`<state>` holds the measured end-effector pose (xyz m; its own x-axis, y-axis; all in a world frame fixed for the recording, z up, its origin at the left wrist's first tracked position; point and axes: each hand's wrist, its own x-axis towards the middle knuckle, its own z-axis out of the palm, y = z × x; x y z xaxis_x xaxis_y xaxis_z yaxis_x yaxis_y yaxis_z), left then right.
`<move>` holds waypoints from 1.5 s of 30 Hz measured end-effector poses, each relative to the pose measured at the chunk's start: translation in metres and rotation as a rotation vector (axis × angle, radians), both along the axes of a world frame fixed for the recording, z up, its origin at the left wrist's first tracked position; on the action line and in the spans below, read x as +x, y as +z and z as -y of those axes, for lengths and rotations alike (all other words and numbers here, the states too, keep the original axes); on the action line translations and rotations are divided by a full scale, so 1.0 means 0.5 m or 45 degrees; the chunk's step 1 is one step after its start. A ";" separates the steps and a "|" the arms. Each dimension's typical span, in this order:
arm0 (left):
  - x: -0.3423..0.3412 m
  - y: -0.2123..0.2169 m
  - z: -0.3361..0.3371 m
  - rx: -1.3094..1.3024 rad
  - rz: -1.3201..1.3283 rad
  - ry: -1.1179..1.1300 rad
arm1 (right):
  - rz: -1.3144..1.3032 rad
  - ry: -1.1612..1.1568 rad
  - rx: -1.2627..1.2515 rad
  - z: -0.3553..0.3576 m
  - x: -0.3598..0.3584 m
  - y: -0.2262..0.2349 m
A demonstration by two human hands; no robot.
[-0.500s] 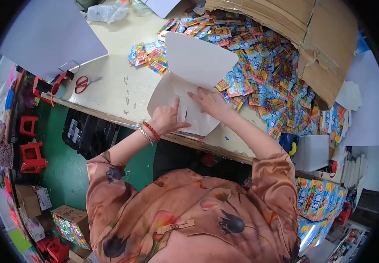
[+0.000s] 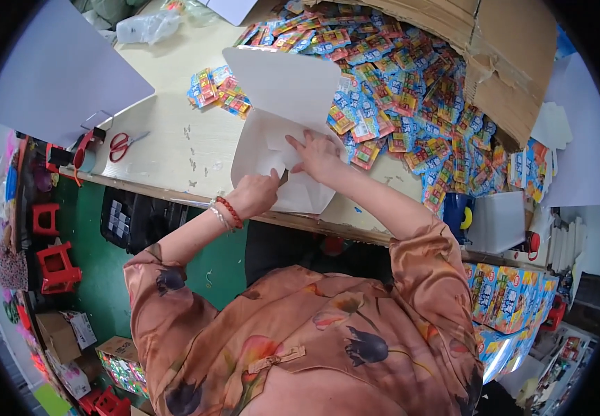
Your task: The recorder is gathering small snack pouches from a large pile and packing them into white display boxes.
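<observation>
A white cardboard box blank (image 2: 279, 83), partly folded, rests at the table's front edge with its large panel raised at the back. Inside its low front part, my left hand (image 2: 257, 194) has its fingers bunched at a small inner flap near a dark slot. The fingers of my right hand (image 2: 319, 159) are spread and press on the inner cardboard at the right side. The two hands are a short way apart. Behind and to the right of the box lies a heap of small, colourful blue, red and yellow packets (image 2: 404, 90).
A large brown carton (image 2: 515, 76) lies at the back right. Red-handled scissors (image 2: 121, 145) and a tape dispenser (image 2: 86, 149) lie on the left, near a big white sheet (image 2: 64, 76). At the right stand a blue mug (image 2: 456, 211) and a pale plastic container (image 2: 497, 222).
My left hand's fingers have drawn together onto the inner flap; earlier its index finger and thumb were spread. My right hand has shifted slightly. The whole view has shifted a little.
</observation>
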<state>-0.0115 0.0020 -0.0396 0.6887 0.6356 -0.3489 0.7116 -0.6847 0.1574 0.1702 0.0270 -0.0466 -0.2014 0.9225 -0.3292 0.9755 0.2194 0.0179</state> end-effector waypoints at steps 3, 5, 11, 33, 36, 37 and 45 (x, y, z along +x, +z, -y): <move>0.024 -0.035 0.011 0.119 -0.014 -0.089 | 0.044 -0.055 -0.035 0.005 -0.018 0.018; 0.047 -0.054 0.009 0.072 -0.393 -0.184 | -0.086 0.047 0.065 -0.012 0.004 -0.028; 0.037 -0.030 0.001 0.050 -0.218 -0.230 | -0.355 0.613 0.239 -0.030 0.025 -0.025; 0.105 -0.091 -0.066 -0.066 -0.062 -0.095 | -0.952 0.349 0.562 0.071 0.106 0.061; 0.056 -0.057 -0.079 -0.056 -0.086 0.073 | -1.066 -0.014 1.273 0.211 0.279 0.109; 0.051 -0.047 -0.085 -0.056 -0.146 0.098 | -1.222 -0.539 1.245 0.264 0.338 0.109; 0.020 -0.064 -0.153 -0.138 -0.159 -0.013 | -0.441 -1.293 1.002 0.541 0.760 0.056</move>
